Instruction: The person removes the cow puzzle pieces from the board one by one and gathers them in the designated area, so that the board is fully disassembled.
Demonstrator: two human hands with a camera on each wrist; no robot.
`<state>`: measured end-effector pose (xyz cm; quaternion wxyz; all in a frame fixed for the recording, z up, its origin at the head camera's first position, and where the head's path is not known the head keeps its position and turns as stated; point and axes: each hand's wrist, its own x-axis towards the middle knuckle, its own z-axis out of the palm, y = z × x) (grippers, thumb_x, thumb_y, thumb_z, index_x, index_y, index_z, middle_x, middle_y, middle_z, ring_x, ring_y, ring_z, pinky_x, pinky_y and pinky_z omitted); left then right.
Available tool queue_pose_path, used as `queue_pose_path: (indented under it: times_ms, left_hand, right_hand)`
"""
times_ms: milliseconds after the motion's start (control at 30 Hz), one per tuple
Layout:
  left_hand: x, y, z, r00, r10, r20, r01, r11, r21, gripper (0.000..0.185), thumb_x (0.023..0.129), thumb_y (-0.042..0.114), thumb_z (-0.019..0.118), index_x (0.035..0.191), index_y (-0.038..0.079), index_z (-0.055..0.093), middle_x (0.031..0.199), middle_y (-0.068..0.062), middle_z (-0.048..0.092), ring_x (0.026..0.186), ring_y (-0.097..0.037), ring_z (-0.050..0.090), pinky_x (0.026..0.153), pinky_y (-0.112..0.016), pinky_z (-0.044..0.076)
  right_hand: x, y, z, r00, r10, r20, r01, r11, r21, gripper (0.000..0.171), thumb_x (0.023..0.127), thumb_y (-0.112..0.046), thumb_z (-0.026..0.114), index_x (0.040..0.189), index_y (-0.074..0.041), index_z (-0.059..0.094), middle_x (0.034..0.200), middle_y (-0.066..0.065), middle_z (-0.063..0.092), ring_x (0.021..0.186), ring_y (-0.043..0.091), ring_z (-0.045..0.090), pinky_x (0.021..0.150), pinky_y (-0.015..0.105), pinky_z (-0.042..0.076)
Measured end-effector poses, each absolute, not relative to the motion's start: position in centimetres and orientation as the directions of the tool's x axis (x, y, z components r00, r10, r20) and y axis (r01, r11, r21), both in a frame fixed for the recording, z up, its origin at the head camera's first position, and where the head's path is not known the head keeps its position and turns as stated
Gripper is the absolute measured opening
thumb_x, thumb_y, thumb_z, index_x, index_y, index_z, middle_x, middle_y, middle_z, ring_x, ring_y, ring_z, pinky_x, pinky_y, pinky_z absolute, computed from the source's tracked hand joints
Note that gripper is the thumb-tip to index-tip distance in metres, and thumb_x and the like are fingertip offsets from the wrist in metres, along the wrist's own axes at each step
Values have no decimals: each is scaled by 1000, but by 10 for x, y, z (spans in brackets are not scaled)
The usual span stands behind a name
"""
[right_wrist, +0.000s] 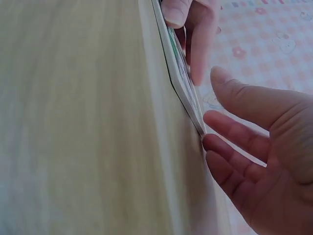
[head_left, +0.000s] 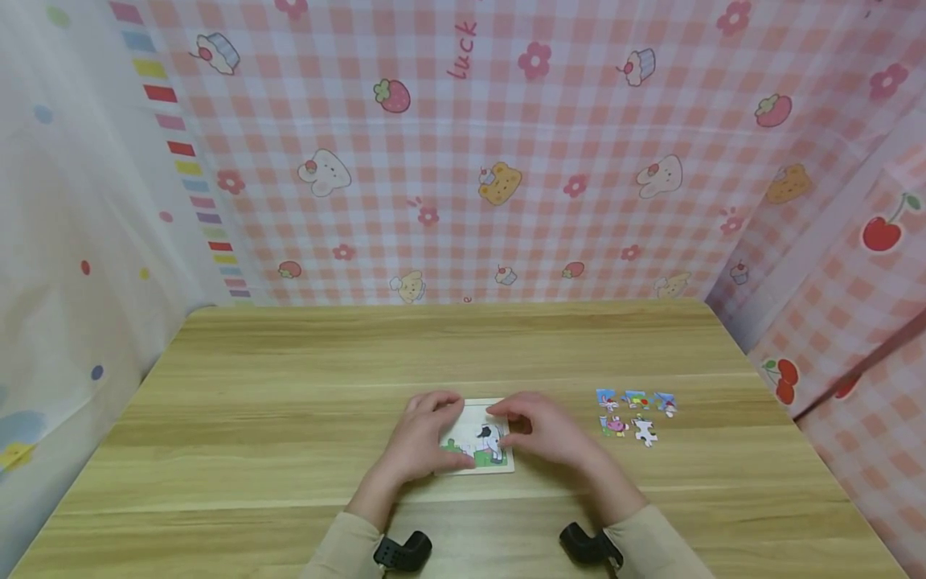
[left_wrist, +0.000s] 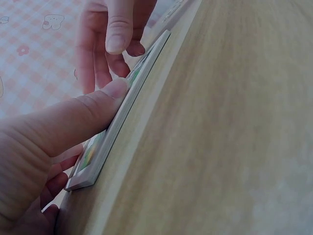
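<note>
Centrally near the desk's front edge: a flat puzzle board, lying on the wood with a cow picture showing. Left hand gripping the board's left side, thumb pressed against its rim, fingers curled over the far edge. Right hand at the board's right side, fingers loosely bent and touching its corner, not clamped around it. Toward the desk's right edge, 5 loose puzzle pieces, well apart from both hands.

Puzzle board flat (cow picture).
</note>
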<state>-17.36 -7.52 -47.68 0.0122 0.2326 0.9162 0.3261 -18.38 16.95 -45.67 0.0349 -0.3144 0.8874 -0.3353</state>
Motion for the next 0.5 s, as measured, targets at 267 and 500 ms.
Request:
queue_pose_path:
  times_ms: [267,500]
  left_hand:
    - [-174,-75,-477,-890,437,129,421,681,599,90,71,41,89,142,1,52,146,-8,47,135,-31,35,110,-49,33]
    - [-173,-75,-476,-892,433,130,416,675,609,89,70,40,89,142,1,52,146,-8,47,135,-31,34,110,-50,33]
  right_hand:
    - [-184,164,-461,-795,-586,159,-552,588,-592,42,80,-17,83,120,-11,71,101,-1,62,86,16,52,75,28,45]
    - [-184,160,-461,-810,-576,109,-524,627,-576,37,80,-17,83,116,-15,72,102,-2,61,88,14,50,76,30,43]
